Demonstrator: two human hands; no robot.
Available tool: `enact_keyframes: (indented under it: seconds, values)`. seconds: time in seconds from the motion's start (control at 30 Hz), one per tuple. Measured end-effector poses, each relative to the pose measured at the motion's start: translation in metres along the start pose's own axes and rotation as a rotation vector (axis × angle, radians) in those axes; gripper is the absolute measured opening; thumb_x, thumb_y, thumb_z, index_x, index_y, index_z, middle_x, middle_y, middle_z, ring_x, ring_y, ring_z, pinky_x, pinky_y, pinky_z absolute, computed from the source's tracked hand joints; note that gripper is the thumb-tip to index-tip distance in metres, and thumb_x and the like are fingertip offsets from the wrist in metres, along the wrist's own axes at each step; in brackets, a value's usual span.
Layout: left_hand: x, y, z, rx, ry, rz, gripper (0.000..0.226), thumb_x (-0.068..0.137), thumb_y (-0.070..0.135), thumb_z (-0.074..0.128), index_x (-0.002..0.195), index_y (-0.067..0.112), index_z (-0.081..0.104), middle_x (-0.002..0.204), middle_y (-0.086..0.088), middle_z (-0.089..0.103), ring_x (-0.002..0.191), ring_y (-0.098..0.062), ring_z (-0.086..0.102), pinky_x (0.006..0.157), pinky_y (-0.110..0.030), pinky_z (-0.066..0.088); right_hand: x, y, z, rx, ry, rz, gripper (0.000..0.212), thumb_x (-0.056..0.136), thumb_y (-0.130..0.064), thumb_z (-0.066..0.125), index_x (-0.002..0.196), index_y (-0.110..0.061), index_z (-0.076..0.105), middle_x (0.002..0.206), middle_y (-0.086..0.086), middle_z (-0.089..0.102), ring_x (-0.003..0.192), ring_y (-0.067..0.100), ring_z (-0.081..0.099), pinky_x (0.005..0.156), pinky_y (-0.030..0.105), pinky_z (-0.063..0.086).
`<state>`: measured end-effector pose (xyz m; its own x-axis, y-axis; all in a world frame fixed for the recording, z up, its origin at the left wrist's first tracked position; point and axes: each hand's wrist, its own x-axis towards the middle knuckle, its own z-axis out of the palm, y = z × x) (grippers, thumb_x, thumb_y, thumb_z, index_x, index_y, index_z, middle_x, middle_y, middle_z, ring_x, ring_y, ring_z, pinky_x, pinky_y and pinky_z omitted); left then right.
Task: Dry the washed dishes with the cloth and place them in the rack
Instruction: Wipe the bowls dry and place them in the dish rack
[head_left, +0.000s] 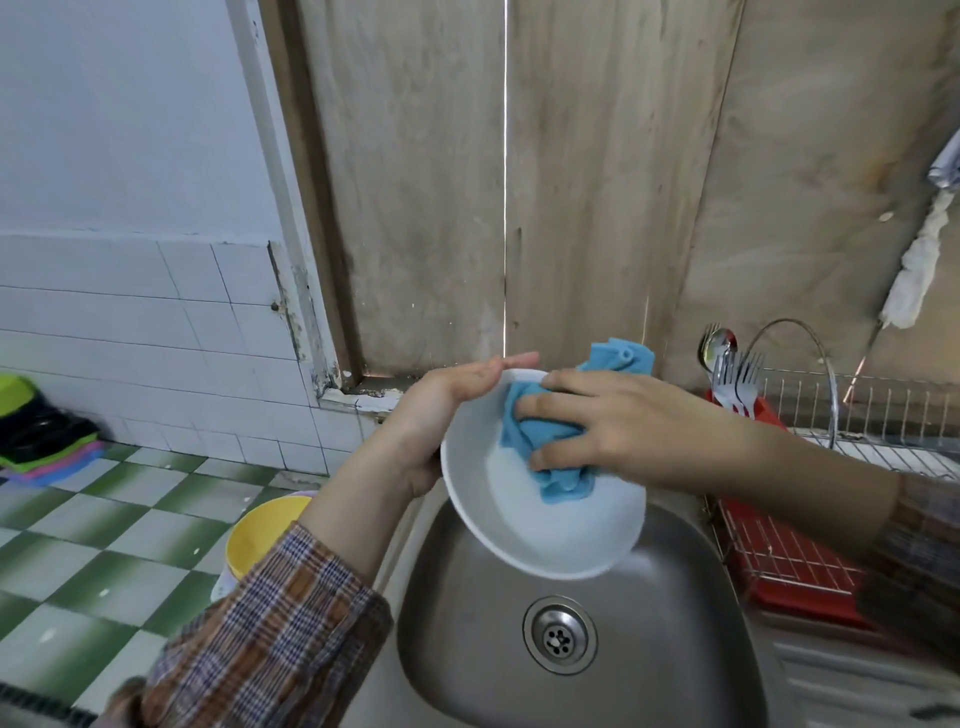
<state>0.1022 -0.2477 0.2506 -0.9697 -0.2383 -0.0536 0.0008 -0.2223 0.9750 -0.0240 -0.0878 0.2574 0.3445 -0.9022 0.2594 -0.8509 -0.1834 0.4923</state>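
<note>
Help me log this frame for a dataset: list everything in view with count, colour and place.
white round bowl: one, white, tilted above the sink
blue cloth: one, blue, bunched inside bowl
stainless steel sink: one, grey, below bowl
wire dish rack: one, silver over red tray, right of sink
metal forks and spoon: at least three, silver, upright in rack
yellow plastic bucket: one, yellow, floor left of sink
stacked mats: several, green, pink, blue, far left
left hand: one, behind bowl, holding it
right hand: one, gripping cloth
</note>
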Motion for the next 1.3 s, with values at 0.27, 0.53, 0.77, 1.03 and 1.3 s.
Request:
enact_keyframes:
  seconds: [0.27, 0.53, 0.77, 1.03, 1.3]
  values:
    - [0.000, 0.024, -0.017, 0.076, 0.033, 0.005, 0.032, 0.093, 0.027, 0.046, 0.115, 0.016, 0.066, 0.105, -0.010, 0.071, 0.087, -0.023, 0.068, 0.075, -0.031, 0.055, 0.003, -0.015, 0.004, 0.138, -0.087, 0.142, 0.036, 0.081, -0.020, 0.043, 0.105, -0.026, 0.068, 0.110, 0.003, 0.063, 0.091, 0.025, 0.056, 0.079, 0.040, 0.051]
    - [0.005, 0.000, 0.005, 0.130, 0.448, 0.344, 0.021, 0.099, 0.017, 0.050, 0.104, 0.020, 0.070, 0.102, -0.008, 0.071, 0.094, -0.019, 0.061, 0.087, -0.032, 0.049, 0.011, -0.055, 0.002, 0.974, 0.096, 0.594, 0.042, 0.083, -0.017, 0.049, 0.121, -0.027, 0.063, 0.117, -0.011, 0.062, 0.111, 0.003, 0.055, 0.099, 0.025, 0.041]
    - [0.006, 0.013, 0.003, 0.234, 0.345, 0.353, 0.021, 0.099, 0.013, 0.050, 0.105, 0.017, 0.070, 0.097, -0.001, 0.070, 0.090, -0.015, 0.060, 0.077, -0.025, 0.046, 0.005, -0.050, 0.014, 0.732, -0.019, 0.548, 0.034, 0.078, -0.034, 0.043, 0.102, -0.022, 0.064, 0.107, -0.007, 0.059, 0.098, 0.014, 0.055, 0.087, 0.043, 0.045]
    - [0.012, 0.014, -0.001, 0.131, 0.356, 0.250, 0.020, 0.098, 0.014, 0.053, 0.095, 0.019, 0.072, 0.083, -0.004, 0.071, 0.075, -0.018, 0.064, 0.065, -0.022, 0.051, 0.001, -0.056, 0.016, 0.825, 0.069, 0.534, 0.036, 0.083, -0.032, 0.045, 0.114, -0.022, 0.061, 0.114, -0.006, 0.056, 0.107, 0.012, 0.053, 0.095, 0.035, 0.042]
    - [0.008, 0.025, -0.012, 0.213, 0.262, 0.232, 0.021, 0.097, 0.016, 0.051, 0.098, 0.019, 0.073, 0.088, -0.003, 0.073, 0.079, -0.019, 0.065, 0.069, -0.027, 0.051, -0.003, -0.062, 0.020, 0.553, 0.208, 0.375, 0.022, 0.074, -0.029, 0.061, 0.092, -0.017, 0.063, 0.113, 0.000, 0.058, 0.093, 0.023, 0.057, 0.080, 0.043, 0.046]
